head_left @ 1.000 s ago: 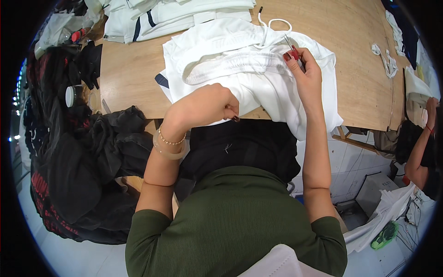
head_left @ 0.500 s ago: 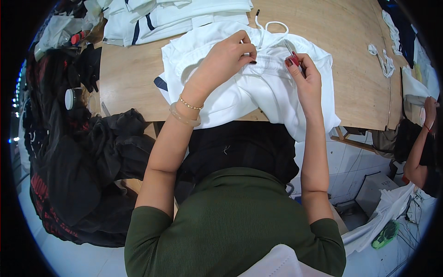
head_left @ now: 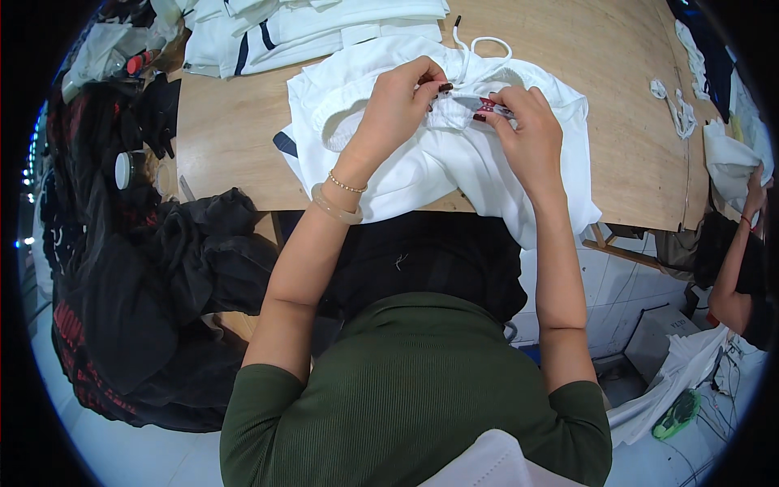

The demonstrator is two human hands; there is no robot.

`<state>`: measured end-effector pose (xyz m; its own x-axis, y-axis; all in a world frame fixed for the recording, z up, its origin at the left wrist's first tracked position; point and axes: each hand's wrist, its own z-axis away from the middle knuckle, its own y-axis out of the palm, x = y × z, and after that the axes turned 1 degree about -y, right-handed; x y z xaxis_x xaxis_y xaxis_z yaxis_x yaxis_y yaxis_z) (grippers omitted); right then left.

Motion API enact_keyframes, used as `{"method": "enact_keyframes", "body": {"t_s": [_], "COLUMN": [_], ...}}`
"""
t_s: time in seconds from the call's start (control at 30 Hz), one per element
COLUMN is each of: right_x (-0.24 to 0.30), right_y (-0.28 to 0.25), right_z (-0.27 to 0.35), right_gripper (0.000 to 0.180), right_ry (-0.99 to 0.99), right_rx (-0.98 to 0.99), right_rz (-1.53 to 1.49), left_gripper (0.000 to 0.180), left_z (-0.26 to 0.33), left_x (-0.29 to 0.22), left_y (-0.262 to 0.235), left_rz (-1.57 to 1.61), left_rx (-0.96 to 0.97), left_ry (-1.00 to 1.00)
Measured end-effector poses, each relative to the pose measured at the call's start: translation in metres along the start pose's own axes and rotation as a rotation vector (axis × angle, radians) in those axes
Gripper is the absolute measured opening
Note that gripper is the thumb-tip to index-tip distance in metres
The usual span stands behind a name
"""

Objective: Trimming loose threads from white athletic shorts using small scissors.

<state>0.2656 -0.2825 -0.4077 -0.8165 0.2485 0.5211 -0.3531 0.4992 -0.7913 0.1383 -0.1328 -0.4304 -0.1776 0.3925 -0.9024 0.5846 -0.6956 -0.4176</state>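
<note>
— What was the white garment [head_left: 422, 162] made of?

— Soft matt cloth, thick like fleece, with a woven cord [head_left: 479, 45] at the neck.

— And the surface [head_left: 617, 89] under it?

— Bare wood, plywood by its look, smooth and dull.

— Anything shiny?

— A glossy pale bangle [head_left: 337, 213] and a fine bead bracelet [head_left: 347, 185] on the left wrist. The dark heap [head_left: 162, 292] beside the surface was limp matt fabric.

I wear a dark green ribbed top with short sleeves, dark painted nails, and on my left wrist a pale bangle [head_left: 337, 213] beside a thin beaded bracelet [head_left: 347, 184].
</note>
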Motion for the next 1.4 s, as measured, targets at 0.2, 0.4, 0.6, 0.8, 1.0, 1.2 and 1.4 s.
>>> {"method": "enact_keyframes", "body": {"t_s": [0.2, 0.4, 0.6, 0.8, 1.0, 1.2, 1.4], "right_x": [0.005, 0.008, 0.011, 0.011, 0.009, 0.006, 0.004], "right_y": [0.001, 0.004, 0.005, 0.007, 0.006, 0.001, -0.002], "right_z": [-0.002, -0.005, -0.007, -0.008, -0.006, -0.003, -0.001], "right_gripper": [0.015, 0.016, 0.016, 0.015, 0.016, 0.017, 0.017], "right_ry": [-0.061, -0.087, -0.089, -0.093, -0.042, 0.02, 0.028], "right_rx": [-0.014, -0.006, 0.01, 0.006, 0.028, 0.039, 0.011], "right_rz": [0.106, 0.137, 0.121, 0.118, 0.084, 0.062, 0.045], "left_gripper": [0.007, 0.007, 0.007, 0.006, 0.006, 0.007, 0.01], "left_z": [0.0, -0.001, -0.001, -0.002, -0.001, 0.008, 0.014], "left_x": [0.0, 0.002, 0.0, 0.003, 0.0, -0.008, -0.015], "left_y": [0.001, 0.003, 0.004, 0.005, 0.004, -0.001, 0.007], "left_rz": [0.019, 0.025, 0.006, 0.009, 0.04, -0.151, -0.281], "left_rx": [-0.023, -0.034, -0.043, -0.047, -0.066, -0.102, -0.079], "left_ry": [0.018, 0.009, 0.019, 0.008, -0.065, -0.01, 0.011]}}
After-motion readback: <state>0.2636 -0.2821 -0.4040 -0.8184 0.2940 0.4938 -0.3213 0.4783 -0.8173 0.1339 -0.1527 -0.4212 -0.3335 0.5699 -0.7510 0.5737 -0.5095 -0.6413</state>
